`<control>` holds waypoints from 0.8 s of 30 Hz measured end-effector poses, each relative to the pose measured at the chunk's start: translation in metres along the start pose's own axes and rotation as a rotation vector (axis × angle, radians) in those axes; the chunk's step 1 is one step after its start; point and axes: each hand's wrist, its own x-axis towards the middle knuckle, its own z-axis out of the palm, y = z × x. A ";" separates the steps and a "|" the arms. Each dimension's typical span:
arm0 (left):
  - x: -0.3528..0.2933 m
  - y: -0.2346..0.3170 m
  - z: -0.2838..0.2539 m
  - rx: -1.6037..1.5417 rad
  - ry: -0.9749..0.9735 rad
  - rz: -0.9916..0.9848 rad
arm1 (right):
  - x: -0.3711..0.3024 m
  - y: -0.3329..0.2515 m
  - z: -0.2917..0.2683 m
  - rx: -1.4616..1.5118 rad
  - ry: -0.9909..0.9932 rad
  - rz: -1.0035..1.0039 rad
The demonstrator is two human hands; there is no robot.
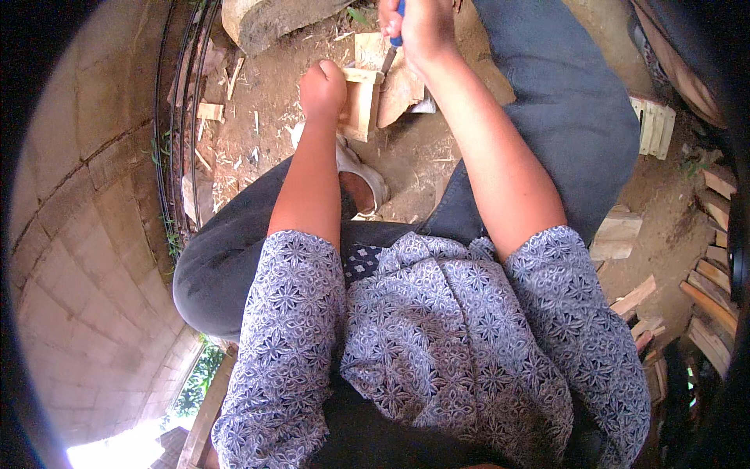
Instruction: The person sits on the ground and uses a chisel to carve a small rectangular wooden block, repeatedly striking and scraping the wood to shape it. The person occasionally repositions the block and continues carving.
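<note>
My left hand (322, 90) is closed at the left side of a small pale wooden box-like piece (361, 105) and grips it; the fingers are mostly out of sight. At the top of the view my right hand (426, 35) is wrapped round the blue handle of a tool (388, 60) with a narrow dark metal blade. The blade slants down to the upper right corner of the wooden piece, where it appears to touch. Whether it is a chisel or a knife, I cannot tell. A flat piece of wood (401, 92) lies on the ground just right of the box-like piece.
Wood shavings litter the dirt floor (250, 148). A large stone or log (273, 19) lies at the top. Black cables (176, 117) run beside the wall (86, 234) on the left. Stacked wood (711, 289) and a pale slatted piece (653, 127) lie at the right.
</note>
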 end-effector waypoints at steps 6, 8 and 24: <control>0.001 0.001 0.000 0.065 -0.020 -0.029 | 0.002 -0.057 0.005 0.280 -0.046 -0.234; 0.000 0.013 -0.002 0.074 -0.033 -0.015 | 0.007 -0.003 -0.011 0.033 0.019 -0.108; -0.006 0.006 -0.004 0.024 -0.020 0.016 | -0.003 -0.010 -0.003 0.033 0.038 0.067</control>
